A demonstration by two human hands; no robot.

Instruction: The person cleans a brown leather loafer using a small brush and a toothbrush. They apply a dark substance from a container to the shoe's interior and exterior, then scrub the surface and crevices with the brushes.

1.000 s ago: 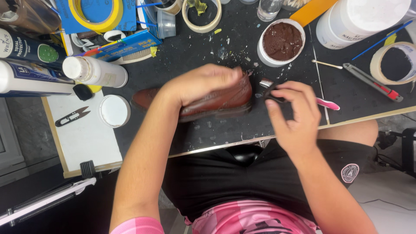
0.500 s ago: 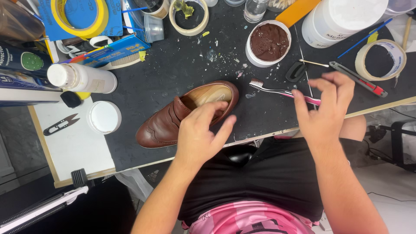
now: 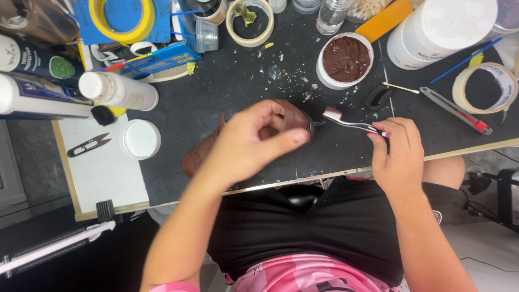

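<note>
Head view: left hand [image 3: 254, 138] seemingly clasps the brown shoe [image 3: 197, 157] on the table [image 3: 227, 86]; right hand [image 3: 400, 154] pinches a toothbrush [image 3: 351, 123].

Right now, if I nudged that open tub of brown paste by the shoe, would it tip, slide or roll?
The tub looks squat and wide, standing upright, so it would probably slide rather than tip. It seems nearly full of thick paste, so likely heavy for its size. With no lid on, a hard knock might smear paste onto the mat.
</note>
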